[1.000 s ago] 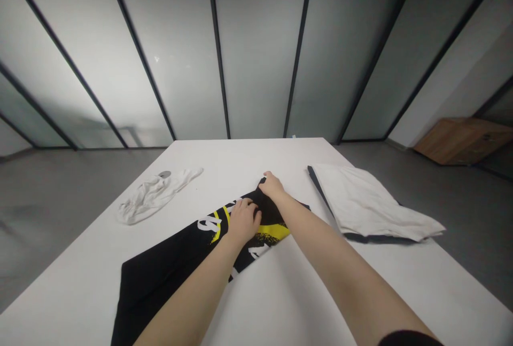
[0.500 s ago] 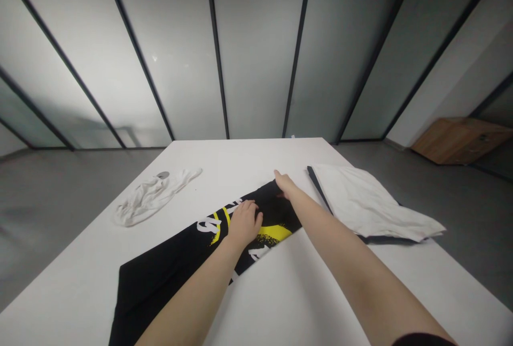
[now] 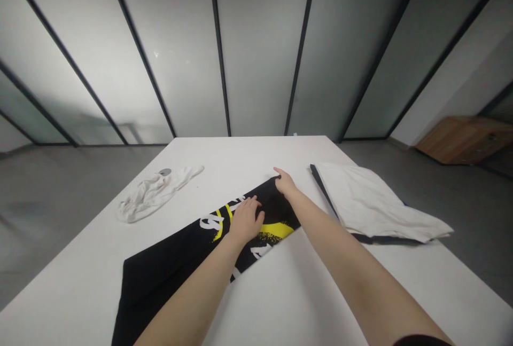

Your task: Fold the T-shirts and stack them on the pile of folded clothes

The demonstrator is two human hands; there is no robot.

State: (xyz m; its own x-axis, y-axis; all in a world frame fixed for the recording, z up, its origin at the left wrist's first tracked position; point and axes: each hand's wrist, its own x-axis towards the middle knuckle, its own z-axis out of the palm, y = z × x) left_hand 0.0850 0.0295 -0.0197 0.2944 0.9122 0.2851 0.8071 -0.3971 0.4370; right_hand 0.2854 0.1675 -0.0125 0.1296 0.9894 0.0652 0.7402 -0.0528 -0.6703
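Note:
A folded black T-shirt (image 3: 160,266) with white lettering and a yellow print lies slantwise across the white table (image 3: 256,154). My left hand (image 3: 246,220) rests flat on the printed part, fingers stretched and slightly apart. At the shirt's far right end, my right hand (image 3: 284,181) grips the corner, one finger sticking out past the edge. The fingertips under the cloth are partly hidden. My left forearm covers some of the shirt's near side.
On the left lies a crumpled white cloth (image 3: 156,196) beside a small grey round thing (image 3: 165,172). A white garment (image 3: 368,202) lies over dark fabric at the right. Frosted glass panels (image 3: 260,52) stand behind the table; a wooden cabinet (image 3: 465,140) is at far right.
The view has shifted slightly. My right hand's fingers have closed a little more around the shirt's corner; my left hand stays on the print.

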